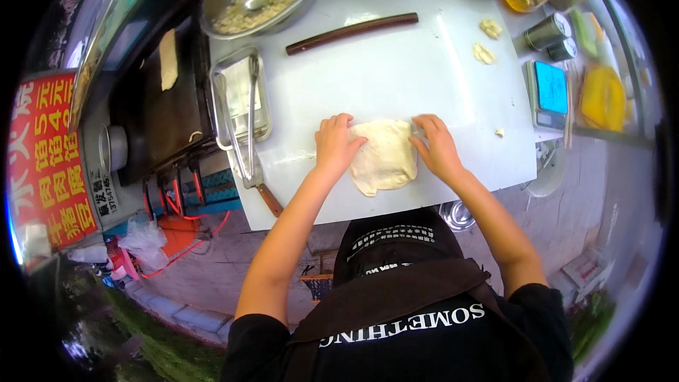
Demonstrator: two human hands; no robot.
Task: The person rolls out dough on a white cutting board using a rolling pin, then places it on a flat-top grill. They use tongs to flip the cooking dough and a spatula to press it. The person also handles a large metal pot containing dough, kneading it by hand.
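A flat, pale sheet of dough (384,155) lies near the front edge of the white table, roughly square with an uneven lower corner. My left hand (335,147) is at its left edge, thumb stretched toward the dough and apart from the fingers. On the opposite edge, my right hand (436,147) mirrors it, fingers and thumb spread with the tips at the dough's side. Neither hand has the dough lifted. Beyond them lies a dark wooden rolling pin (352,33), slightly slanted.
Left of the dough are a metal tray (266,127) with tongs (252,106) and a wooden-handled tool (269,200). A griddle (152,113) carries a dough strip (168,60). A bowl of filling (311,10) stands far left; a scale (549,92) sits right, near small dough scraps (484,54).
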